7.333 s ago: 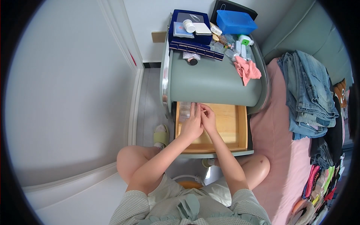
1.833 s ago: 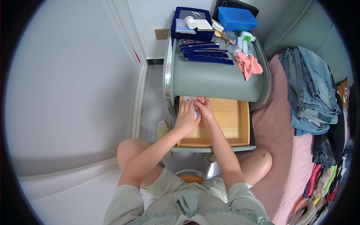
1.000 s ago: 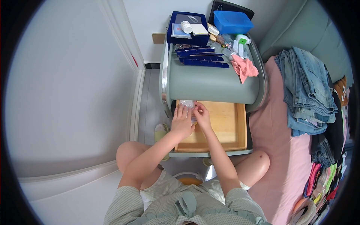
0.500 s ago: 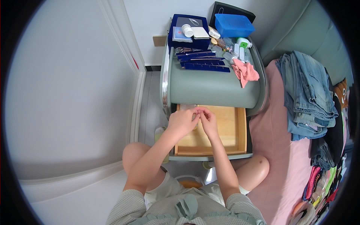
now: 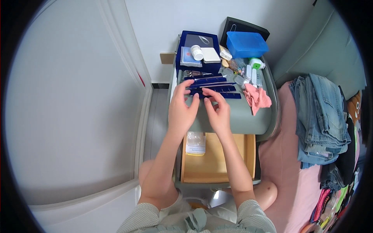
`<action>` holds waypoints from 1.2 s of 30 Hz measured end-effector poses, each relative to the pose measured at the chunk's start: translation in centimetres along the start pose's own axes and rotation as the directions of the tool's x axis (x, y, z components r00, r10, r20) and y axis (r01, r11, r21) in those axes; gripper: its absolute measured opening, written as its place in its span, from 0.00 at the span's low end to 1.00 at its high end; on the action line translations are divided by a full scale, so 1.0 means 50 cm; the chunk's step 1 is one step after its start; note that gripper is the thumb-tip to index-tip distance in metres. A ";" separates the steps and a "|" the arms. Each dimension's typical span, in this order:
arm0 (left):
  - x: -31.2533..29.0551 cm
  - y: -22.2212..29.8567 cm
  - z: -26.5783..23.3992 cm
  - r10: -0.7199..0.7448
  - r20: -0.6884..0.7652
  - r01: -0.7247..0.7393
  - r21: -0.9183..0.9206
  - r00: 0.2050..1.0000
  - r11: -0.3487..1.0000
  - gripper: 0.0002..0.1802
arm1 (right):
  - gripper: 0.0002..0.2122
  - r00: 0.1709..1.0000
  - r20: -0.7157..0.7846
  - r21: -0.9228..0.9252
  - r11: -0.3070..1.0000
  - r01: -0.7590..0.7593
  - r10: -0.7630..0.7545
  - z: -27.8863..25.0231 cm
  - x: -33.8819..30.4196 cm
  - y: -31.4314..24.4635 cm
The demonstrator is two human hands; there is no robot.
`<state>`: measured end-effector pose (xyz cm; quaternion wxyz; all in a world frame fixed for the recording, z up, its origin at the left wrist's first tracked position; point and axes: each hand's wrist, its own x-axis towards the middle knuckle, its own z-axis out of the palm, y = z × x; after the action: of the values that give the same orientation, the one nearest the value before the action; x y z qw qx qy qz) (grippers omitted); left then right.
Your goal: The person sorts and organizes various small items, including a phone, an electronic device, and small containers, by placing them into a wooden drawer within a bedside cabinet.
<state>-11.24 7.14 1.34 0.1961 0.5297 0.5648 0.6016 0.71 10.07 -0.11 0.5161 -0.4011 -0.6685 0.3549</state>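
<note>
Both hands reach over the front of a grey-green nightstand top (image 5: 243,120). My left hand (image 5: 182,108) has its thumb and fingers spread, its fingertips at the left ends of several dark blue slotted strips (image 5: 227,95). My right hand (image 5: 218,112) is likewise spread, thumb and forefinger apart, just in front of the strips. Nothing shows in either palm; whether the fingertips touch the strips I cannot tell. Below, the wooden drawer (image 5: 217,176) is pulled out, with a clear plastic packet (image 5: 195,144) in its far left corner.
Behind the strips stands a dark blue box (image 5: 199,69) bearing a white bottle (image 5: 197,53) and a white square case (image 5: 211,55). A blue plastic box (image 5: 248,44), small clear containers and a pink cloth (image 5: 256,98) lie to the right. Folded jeans (image 5: 320,108) rest on the pink bed (image 5: 283,155).
My hands have left their place together over the drawer and moved forward to the strips, and their fingers have spread. The packet in the drawer now shows more fully. The view has tilted upward.
</note>
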 end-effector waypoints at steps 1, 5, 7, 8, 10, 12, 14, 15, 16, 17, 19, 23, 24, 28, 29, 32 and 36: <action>0.015 -0.008 -0.004 0.013 -0.029 -0.014 -0.039 0.999 0.999 0.21 | 0.12 1.000 -0.005 -0.008 1.000 0.015 -0.015 0.004 0.017 -0.005; 0.074 -0.033 -0.008 -0.036 -0.033 0.034 -0.057 0.999 0.998 0.22 | 0.13 0.983 -0.031 -0.254 0.953 0.165 -0.178 0.019 0.080 -0.002; 0.087 -0.050 -0.003 -0.055 -0.015 0.054 -0.043 0.998 0.998 0.23 | 0.14 0.978 -0.043 -0.313 0.932 0.182 -0.205 0.029 0.105 -0.003; 0.086 -0.065 0.004 -0.085 -0.008 0.084 -0.112 0.996 0.990 0.23 | 0.14 0.974 -0.050 -0.363 0.912 0.190 -0.223 0.035 0.114 -0.002; 0.096 -0.089 0.016 -0.127 0.032 0.131 -0.246 0.991 0.960 0.25 | 0.15 0.966 -0.061 -0.409 0.889 0.206 -0.252 0.044 0.137 0.003; 0.103 -0.089 0.022 -0.151 0.095 0.171 -0.259 0.984 0.951 0.29 | 0.15 0.951 -0.091 -0.481 0.849 0.219 -0.297 0.049 0.156 0.013; 0.109 -0.090 0.018 -0.162 0.118 0.186 -0.235 0.980 0.954 0.31 | 0.14 0.961 -0.094 -0.477 0.859 0.187 -0.262 0.054 0.168 0.019; 0.112 -0.090 0.015 -0.120 0.132 0.144 -0.192 0.984 0.971 0.32 | 0.13 0.969 -0.096 -0.473 0.867 0.155 -0.226 0.056 0.172 0.020; 0.113 -0.090 0.013 -0.078 0.148 0.100 -0.151 0.986 0.984 0.33 | 0.09 0.961 -0.116 -0.488 0.857 0.166 -0.252 0.059 0.176 0.027; 0.116 -0.090 0.009 -0.074 0.144 0.096 -0.149 0.987 0.984 0.33 | 0.09 0.960 -0.115 -0.486 0.857 0.171 -0.257 0.063 0.179 0.032; 0.118 -0.087 0.002 -0.070 0.124 0.097 -0.227 0.990 0.969 0.33 | 0.07 0.958 -0.153 -0.415 0.895 0.162 -0.244 0.069 0.181 0.039; 0.117 -0.051 -0.003 -0.054 0.145 0.106 -0.379 0.988 0.919 0.33 | 0.03 0.957 -0.169 -0.242 0.952 0.190 -0.234 0.077 0.181 0.035; 0.116 -0.051 -0.005 -0.046 0.122 0.094 -0.418 0.991 0.904 0.31 | 0.03 0.958 -0.165 -0.241 0.952 0.189 -0.233 0.082 0.178 0.036; 0.109 -0.043 -0.014 -0.251 0.078 0.243 -0.634 0.965 0.734 0.26 | 0.04 0.961 -0.111 -0.078 0.966 0.247 -0.254 0.085 0.167 0.047; 0.109 -0.042 -0.021 -0.252 0.074 0.241 -0.633 0.965 0.735 0.26 | 0.04 0.961 -0.091 -0.030 0.965 0.259 -0.261 0.086 0.163 0.047; 0.108 -0.044 -0.036 -0.292 0.170 0.325 -0.685 0.941 0.652 0.26 | 0.04 0.982 -0.066 0.067 0.981 0.183 -0.179 0.081 0.151 0.035; 0.099 -0.044 -0.048 -0.312 0.163 0.330 -0.711 0.936 0.620 0.26 | 0.03 0.992 -0.025 0.141 0.982 0.123 -0.121 0.065 0.121 0.017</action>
<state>-15.89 10.74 1.91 0.5008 0.3051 0.3614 0.7249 -3.22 15.71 0.87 0.5695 -0.3245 -0.6606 0.3661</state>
